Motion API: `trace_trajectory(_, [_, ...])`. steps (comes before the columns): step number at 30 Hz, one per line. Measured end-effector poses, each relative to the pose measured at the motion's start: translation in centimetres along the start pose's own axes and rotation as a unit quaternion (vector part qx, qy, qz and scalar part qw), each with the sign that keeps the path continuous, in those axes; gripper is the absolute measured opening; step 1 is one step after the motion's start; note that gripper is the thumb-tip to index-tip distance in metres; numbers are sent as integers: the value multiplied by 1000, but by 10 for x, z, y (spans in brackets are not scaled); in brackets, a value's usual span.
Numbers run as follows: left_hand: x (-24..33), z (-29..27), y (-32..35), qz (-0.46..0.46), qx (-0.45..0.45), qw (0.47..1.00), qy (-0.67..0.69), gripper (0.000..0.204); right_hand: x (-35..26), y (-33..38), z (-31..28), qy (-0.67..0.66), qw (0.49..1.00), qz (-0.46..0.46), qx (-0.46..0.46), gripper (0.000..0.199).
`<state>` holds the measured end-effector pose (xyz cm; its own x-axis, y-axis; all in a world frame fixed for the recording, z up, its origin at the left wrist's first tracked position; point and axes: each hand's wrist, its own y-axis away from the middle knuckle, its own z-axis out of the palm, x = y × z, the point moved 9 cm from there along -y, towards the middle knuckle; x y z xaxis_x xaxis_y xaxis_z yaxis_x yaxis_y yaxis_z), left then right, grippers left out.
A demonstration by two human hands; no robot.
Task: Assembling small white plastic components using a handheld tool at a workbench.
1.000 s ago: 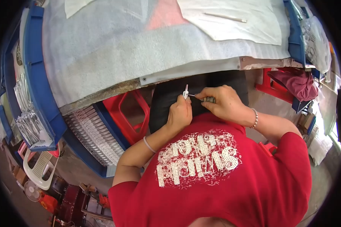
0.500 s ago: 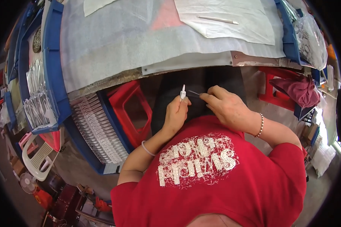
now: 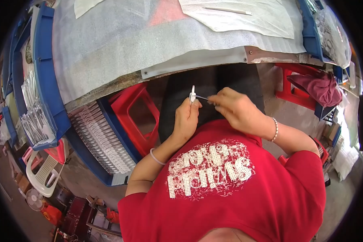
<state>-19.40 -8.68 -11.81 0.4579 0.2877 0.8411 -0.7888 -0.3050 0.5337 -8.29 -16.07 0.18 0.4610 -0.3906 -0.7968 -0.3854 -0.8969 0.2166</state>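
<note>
White piece [image 3: 192, 96]: held upright above the dark trousers [image 3: 174, 99], near the table edge [image 3: 109, 91].
Left hand [image 3: 186, 117]: thumb and fingers pinch its lower end.
Thin metal tool [image 3: 202, 97]: points at the piece's right side; contact is too small to tell.
Right hand [image 3: 236, 109]: fingertips pinch the tool, hiding its rear end.
Blue tray [image 3: 120, 128]: holds rowed metal pieces, beside a red stool [image 3: 127, 105].

Small held piece [image 3: 192, 96] white; shirt [image 3: 230, 215] red, white dotted print [image 3: 211, 172]; tray [image 3: 45, 74] blue; stool [image 3: 127, 105] red; bundled cloth [image 3: 319, 89] maroon.
</note>
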Motion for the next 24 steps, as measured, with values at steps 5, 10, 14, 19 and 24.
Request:
trace_trajectory(5, [-1, -1, -2, 36, 11, 998, -42, 24, -23, -9, 7, 200, 976, -77, -43, 27])
trace_trajectory(10, [-1, -3, -6, 37, 18, 998, -37, 24, -29, -10, 19, 307, 939, -145, -60, 32])
trace_trajectory(14, [26, -7, -5, 175, 75, 973, -132, 19, -23, -12, 27, 303, 937, -162, -70, 32])
trace_trajectory(19, [20, -6, -5, 159, 74, 967, -185, 18, 82, 8, 40, -437, 771, 461, -41, 20])
trace_trajectory(24, [13, -2, -6, 134, 33, 986, -96, 18, -21, -25, 8, 106, 989, -91, -49, 36])
